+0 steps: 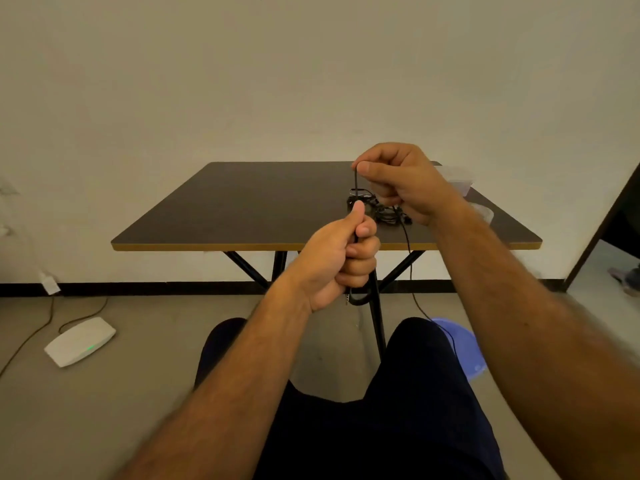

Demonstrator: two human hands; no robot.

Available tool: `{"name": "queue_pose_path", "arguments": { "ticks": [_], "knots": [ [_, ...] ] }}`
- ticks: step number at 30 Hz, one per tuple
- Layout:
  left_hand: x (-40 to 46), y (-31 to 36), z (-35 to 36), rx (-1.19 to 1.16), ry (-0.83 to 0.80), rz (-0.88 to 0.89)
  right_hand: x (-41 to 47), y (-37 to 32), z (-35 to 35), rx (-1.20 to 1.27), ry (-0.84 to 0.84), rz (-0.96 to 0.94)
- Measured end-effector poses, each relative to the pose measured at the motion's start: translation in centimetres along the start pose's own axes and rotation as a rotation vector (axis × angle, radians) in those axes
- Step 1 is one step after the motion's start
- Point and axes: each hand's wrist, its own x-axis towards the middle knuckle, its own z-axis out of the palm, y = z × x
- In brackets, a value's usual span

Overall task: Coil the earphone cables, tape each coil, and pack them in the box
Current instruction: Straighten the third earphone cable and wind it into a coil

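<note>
While the left hand (pixel 341 258) fists a looped thin black cable (pixel 356 181), the right hand (pixel 398 181) pinches its strand.

The right hand (pixel 403 183) covers part of the cable pile (pixel 381 211) at centre frame and blurs the pale box (pixel 459 180) and clear tape roll (pixel 485 211) behind its wrist. The left hand (pixel 337 258) hides most of the black coil (pixel 360 299). At the right edge, a foot (pixel 627 280) is cut off.
</note>
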Motion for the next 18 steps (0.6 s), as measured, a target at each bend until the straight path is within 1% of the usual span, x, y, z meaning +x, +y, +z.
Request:
{"name": "queue_pose_path", "arguments": {
  "ticks": [4,7,11,15,18],
  "knots": [
    [-0.2,-1.5,0.3,-0.096,0.04,-0.016,-0.8,2.1,1.5,0.072,0.099,0.015],
    [-0.4,-2.1,0.1,-0.134,0.035,-0.03,-1.7,3.7,2.7,0.14,0.201,0.048],
    [-0.8,-2.7,-0.3,-0.141,0.014,0.0,-3.9,5.9,4.9,0.087,0.318,0.144],
    [-0.9,-2.8,-0.7,-0.11,0.046,0.126,-7.8,7.6,8.0,0.043,0.243,0.264],
    [-1.2,-2.9,-1.5,-0.072,0.146,0.209,-10.8,8.4,9.7,0.019,0.173,0.318]
  ]
}}
